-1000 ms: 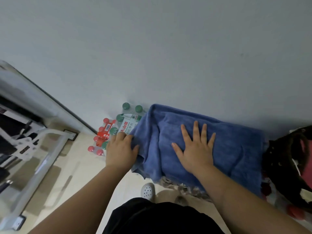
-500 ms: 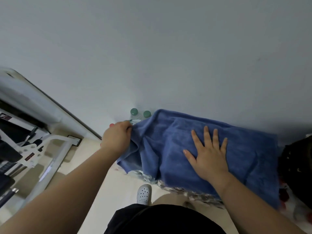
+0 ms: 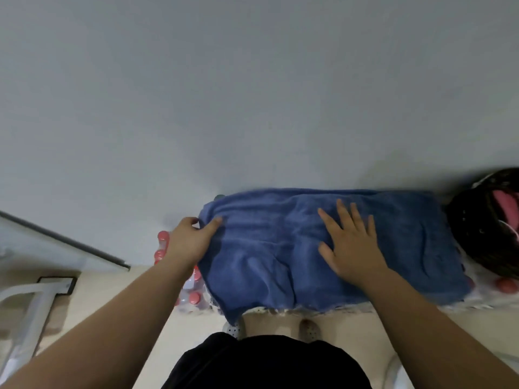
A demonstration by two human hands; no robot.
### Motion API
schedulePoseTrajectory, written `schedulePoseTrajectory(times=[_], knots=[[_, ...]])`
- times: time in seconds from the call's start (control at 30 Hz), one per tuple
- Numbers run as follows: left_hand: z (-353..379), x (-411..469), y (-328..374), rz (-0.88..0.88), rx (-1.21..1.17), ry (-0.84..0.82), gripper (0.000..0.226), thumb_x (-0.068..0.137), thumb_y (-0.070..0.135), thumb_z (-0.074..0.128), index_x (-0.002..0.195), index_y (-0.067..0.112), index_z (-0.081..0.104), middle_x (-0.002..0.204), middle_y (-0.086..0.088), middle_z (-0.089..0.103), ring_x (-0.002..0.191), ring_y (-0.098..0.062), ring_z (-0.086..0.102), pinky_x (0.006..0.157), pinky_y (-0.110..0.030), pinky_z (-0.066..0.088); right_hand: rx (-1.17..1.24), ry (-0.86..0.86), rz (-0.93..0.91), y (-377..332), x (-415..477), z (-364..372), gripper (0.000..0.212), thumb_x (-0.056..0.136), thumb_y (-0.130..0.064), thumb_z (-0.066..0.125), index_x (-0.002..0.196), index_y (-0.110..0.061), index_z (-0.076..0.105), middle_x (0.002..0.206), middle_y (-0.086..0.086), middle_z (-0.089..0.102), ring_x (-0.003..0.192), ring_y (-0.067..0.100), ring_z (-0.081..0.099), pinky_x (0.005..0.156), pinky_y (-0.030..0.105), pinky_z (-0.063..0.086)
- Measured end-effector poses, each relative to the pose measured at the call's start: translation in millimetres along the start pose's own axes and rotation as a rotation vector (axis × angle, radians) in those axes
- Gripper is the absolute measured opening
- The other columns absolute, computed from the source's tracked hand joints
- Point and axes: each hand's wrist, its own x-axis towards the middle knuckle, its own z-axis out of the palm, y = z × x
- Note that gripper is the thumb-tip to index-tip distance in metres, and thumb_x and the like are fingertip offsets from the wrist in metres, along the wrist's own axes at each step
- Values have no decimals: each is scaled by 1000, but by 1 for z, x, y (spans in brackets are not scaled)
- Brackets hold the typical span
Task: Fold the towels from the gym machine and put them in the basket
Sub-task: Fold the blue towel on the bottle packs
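While our right hand (image 3: 351,248) presses flat, fingers spread, on the blue towel (image 3: 266,265), our left hand (image 3: 186,240) pinches its left edge, basket (image 3: 477,242) just beside.

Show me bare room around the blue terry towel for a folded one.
Bare beige floor lies between the white machine frame and the red-capped bottles. The right stretch of the blue terry towel, between the flat right hand and the dark woven basket, is free. Crowded: bottles pack its left edge, where the left hand grips.
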Motion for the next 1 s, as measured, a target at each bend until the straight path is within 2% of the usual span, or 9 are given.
schedulePoseTrajectory(times=[0.2,0.33,0.47,0.53,0.6,0.7,0.83,0.9,1.0], knots=[[-7,13,-15,-140,-491,-132,39,82,8,69,119,17,66,105,-5,73,99,-31,68,84,-50,59,49,-111,52,-55,-15,6,87,77,-76,-4,157,-42,1,166,-1,-16,152,26,-18,120,58,-11],[-17,-2,-2,242,-326,-224,48,82,-4,56,117,29,66,99,7,74,89,-21,71,78,-41,61,252,26,56,-78,-18,-6,90,82,-80,7,156,-33,23,167,3,11,154,25,3,124,50,3],[-10,-14,4,669,-3,-240,65,80,-11,53,135,24,58,123,9,63,104,-4,59,93,-10,43,675,171,-67,-122,-12,-36,56,96,-54,45,147,-31,45,148,-3,42,137,14,34,116,27,27],[-5,-17,4,840,97,-258,64,80,-12,54,137,17,56,128,6,59,113,-3,53,98,-7,37,789,129,-145,-145,-4,-47,52,94,-47,48,143,-30,51,135,-6,49,126,5,42,110,18,31],[-3,-22,6,929,143,-254,52,79,-13,53,125,11,61,116,0,65,102,-4,55,90,-9,41,796,48,-135,-160,3,-48,47,97,-47,48,141,-30,55,126,-4,53,117,2,46,106,18,35],[-1,-25,6,984,176,-211,38,78,-10,50,107,9,65,103,-3,68,89,0,50,82,-2,35,774,-43,4,-168,12,-46,41,100,-49,46,134,-30,60,120,-2,60,107,6,55,98,25,44],[2,-25,4,1015,174,-203,35,78,-9,56,99,14,72,104,3,71,97,6,50,90,-2,33,888,-97,102,-170,16,-44,34,102,-38,47,93,-19,73,87,-2,74,85,13,66,85,41,52],[3,-25,-1,982,154,-171,32,78,-7,64,95,18,72,101,8,69,96,1,56,90,-7,38,922,-49,127,-172,14,-47,31,101,-33,50,81,-24,71,76,-6,70,74,8,63,77,40,52],[-2,-31,-6,735,45,-106,32,78,10,73,99,29,59,90,10,62,75,-7,59,70,-19,45,1034,87,167,-175,12,-56,17,101,-26,54,107,-26,70,90,-16,63,84,-3,57,80,20,44]])
